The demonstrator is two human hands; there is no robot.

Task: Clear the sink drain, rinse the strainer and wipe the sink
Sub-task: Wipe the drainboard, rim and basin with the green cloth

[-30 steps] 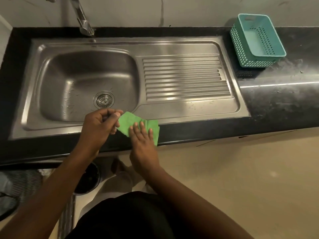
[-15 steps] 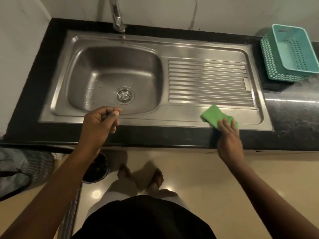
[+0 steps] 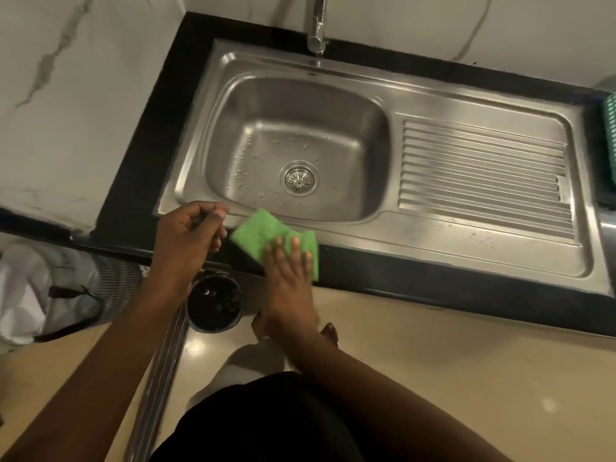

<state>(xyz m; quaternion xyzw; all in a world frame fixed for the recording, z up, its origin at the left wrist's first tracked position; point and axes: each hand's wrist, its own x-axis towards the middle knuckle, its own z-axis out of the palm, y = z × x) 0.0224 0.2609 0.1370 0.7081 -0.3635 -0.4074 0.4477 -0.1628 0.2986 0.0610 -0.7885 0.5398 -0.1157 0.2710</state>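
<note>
A stainless steel sink (image 3: 233,105) with a ribbed drainboard (image 3: 480,175) is set in a black counter. The round strainer (image 3: 299,178) sits in the drain, and water drops dot the basin floor around it. My right hand (image 3: 288,278) presses flat on a green cloth (image 3: 263,231) that lies on the sink's front rim, just below the basin. Left of the cloth, my left hand (image 3: 186,241) hovers over the front rim with its fingers curled; nothing is visible in it.
The tap (image 3: 316,31) stands at the back above the basin. A teal basket (image 3: 611,135) shows at the right edge. Below the counter a dark bin (image 3: 213,305) stands on the floor, with a white bag (image 3: 36,295) to its left.
My right hand slid the green cloth from the drainboard's front edge leftward along the rim to below the basin. My left hand has stayed curled at the rim. The view shifted left.
</note>
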